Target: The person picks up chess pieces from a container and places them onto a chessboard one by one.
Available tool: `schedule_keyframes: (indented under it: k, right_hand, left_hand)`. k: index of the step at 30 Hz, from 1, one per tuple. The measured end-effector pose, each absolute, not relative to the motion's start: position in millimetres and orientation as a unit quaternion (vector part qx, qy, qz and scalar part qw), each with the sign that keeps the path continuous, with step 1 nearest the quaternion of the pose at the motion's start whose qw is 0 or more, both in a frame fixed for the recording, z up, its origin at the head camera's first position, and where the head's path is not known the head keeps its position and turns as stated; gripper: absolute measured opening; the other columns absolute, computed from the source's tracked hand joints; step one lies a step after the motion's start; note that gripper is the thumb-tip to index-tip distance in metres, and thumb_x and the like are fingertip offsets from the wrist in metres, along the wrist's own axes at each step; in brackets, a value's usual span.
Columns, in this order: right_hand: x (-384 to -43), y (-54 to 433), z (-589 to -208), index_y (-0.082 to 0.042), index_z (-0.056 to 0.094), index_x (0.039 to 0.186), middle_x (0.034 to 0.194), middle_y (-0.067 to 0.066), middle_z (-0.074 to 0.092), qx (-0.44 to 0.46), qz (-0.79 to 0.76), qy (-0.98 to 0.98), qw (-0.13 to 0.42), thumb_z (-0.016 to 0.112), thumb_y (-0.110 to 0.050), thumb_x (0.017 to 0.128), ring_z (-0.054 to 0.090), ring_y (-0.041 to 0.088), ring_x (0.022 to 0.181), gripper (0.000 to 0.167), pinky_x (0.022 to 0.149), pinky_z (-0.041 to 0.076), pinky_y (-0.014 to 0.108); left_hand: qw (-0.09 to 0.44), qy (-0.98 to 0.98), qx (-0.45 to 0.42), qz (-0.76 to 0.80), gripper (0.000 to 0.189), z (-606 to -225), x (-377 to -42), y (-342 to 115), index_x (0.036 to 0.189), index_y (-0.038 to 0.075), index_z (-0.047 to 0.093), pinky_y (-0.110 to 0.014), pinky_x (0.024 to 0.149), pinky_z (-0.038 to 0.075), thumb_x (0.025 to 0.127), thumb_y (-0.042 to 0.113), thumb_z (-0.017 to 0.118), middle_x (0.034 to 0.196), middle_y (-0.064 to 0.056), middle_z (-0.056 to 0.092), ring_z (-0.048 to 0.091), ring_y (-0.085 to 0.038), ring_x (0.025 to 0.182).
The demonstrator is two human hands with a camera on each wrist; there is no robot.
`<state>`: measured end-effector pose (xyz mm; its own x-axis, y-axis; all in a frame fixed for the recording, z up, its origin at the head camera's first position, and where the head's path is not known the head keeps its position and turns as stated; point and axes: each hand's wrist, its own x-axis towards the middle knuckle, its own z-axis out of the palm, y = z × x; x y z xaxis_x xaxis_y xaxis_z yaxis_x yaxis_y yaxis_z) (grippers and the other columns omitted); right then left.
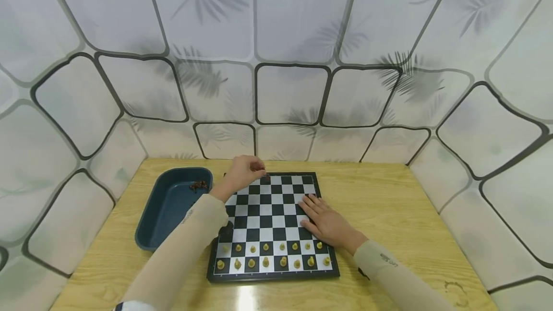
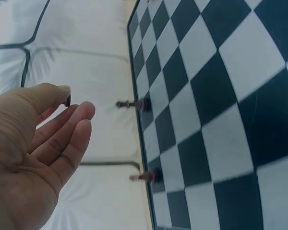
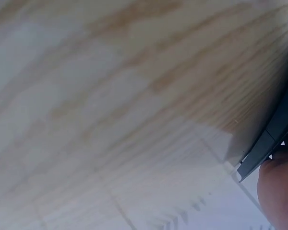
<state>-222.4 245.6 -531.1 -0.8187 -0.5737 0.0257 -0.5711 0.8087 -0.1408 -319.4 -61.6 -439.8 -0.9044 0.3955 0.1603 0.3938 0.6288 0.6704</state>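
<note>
My left hand (image 1: 246,171) reaches over the far edge of the chessboard (image 1: 266,209). It pinches a dark reddish-brown chess piece (image 2: 67,100) between thumb and fingertips; most of the piece is hidden. In the left wrist view, two brown chess pieces stand at the board's far edge, one (image 2: 143,104) level with the fingertips and another (image 2: 153,176) lower in the picture. My right hand (image 1: 327,223) rests flat on the board's right edge, fingers spread over the squares. Yellow chess pieces (image 1: 265,262) stand in two rows along the near side.
A dark blue plastic tub (image 1: 144,224) stands left of the board, with a small heap of brown chess pieces (image 1: 198,185) in its far right part. The wooden table (image 1: 371,191) meets a patterned fabric wall (image 1: 289,140) at the back.
</note>
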Motion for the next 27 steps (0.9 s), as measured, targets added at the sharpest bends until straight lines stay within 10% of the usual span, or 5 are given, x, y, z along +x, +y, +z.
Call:
schedule_keyframes:
  k: [27]
  right_hand:
    - [-224.4,247.8,-536.2,-0.007,0.032,0.166,0.173,0.015,0.03,-0.306,-0.067,0.95,0.008,0.042,-0.047,0.112,0.024,0.036,0.162,0.068,0.13,0.025,0.053]
  left_hand:
    - [0.061,0.885,0.268,0.377,0.016,-473.3,-326.8,36.8,0.11,0.005,0.081,-0.029,0.076,0.059,0.099,0.013,0.074,0.103,-0.008,0.08,0.073,-0.017,0.09]
